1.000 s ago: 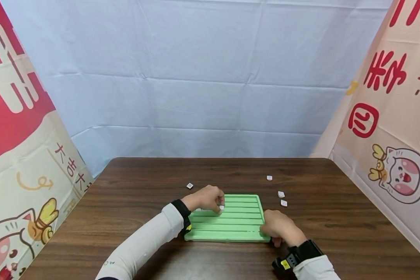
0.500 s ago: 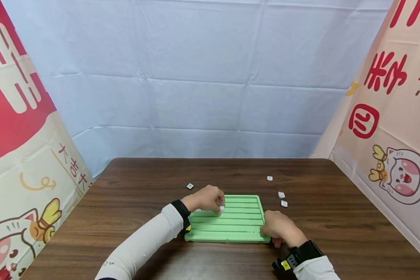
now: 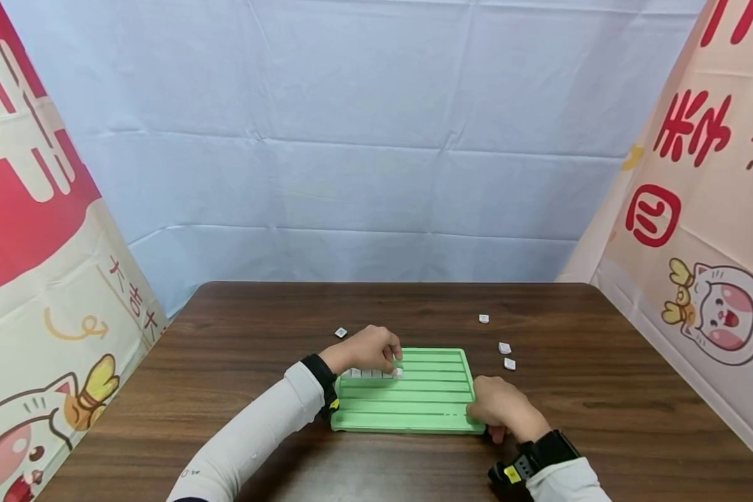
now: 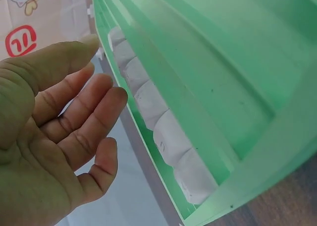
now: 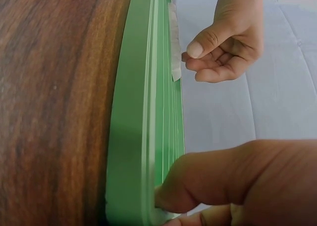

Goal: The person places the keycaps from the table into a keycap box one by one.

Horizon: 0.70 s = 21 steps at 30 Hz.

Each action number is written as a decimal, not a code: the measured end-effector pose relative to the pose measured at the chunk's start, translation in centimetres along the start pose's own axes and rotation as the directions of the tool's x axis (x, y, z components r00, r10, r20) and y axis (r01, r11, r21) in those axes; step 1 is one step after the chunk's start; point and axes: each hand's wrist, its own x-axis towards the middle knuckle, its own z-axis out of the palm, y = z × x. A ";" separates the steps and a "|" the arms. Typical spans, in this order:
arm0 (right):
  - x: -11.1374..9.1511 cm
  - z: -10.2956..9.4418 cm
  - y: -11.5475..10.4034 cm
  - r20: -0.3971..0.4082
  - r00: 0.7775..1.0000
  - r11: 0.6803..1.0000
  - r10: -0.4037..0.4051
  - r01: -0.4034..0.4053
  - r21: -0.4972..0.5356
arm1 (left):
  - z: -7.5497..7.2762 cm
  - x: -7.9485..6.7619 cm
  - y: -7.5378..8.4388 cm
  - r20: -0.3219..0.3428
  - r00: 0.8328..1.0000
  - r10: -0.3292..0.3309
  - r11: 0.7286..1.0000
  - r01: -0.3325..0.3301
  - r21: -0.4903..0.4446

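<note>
A pale green ridged tray (image 3: 408,408) lies on the table. In its upper left groove stands a row of several small white tiles (image 4: 151,104), side by side. My left hand (image 3: 367,348) hovers over the right end of that row. The left wrist view shows its fingers loosely bent beside the tiles with nothing between them. At the tray's near right corner my right hand (image 3: 505,408) grips the rim, thumb on the inside. Its other fingers are partly hidden under the edge.
One loose white tile (image 3: 341,333) lies behind the left hand on the brown table (image 3: 276,317). To the right of the tray are a far tile (image 3: 483,318) and two nearer ones, including this white piece (image 3: 510,364). Cloth hangs around the table.
My left hand has let go of the tile at the row's right end and lifted slightly up and left, so more of the row shows. The right hand keeps its place.
</note>
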 end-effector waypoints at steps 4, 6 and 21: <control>-0.1 0.0 0.0 -0.001 1.000 1.000 -0.003 0.003 0.003 | -0.1 0.0 -0.1 -0.001 1.000 0.003 1.000 -0.003 0.015; -0.1 -0.1 0.0 0.003 1.000 1.000 -0.007 0.007 0.006 | -0.2 0.0 -0.2 -0.010 1.000 0.005 0.999 -0.005 0.032; -0.2 -0.1 0.0 0.016 1.000 1.000 -0.010 0.010 0.005 | -1.8 -1.2 -2.6 -0.156 0.988 0.018 0.999 -0.010 0.047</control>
